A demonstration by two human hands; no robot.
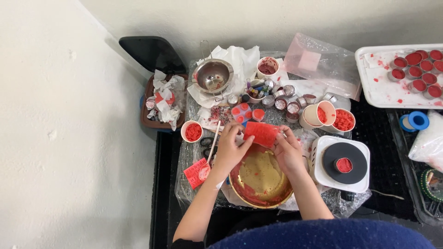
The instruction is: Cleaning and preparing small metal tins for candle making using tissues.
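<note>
Now | both hands' fingers [243, 144] curled, gripping red mould [261, 133] | above gold bowl [261, 182]

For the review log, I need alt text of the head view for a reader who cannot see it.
Both hands, left hand and right hand, hold a red block over a gold bowl smeared with red. Small cups of red pieces and a white hot plate crowd the table.

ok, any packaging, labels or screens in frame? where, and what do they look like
Clear plastic bag: back of table, crumpled, pale pink square inside.
Red card: beside the left hand, small rectangle, pale markings.
Second clear bag: right edge, only partly visible.
Screens: none.
</note>
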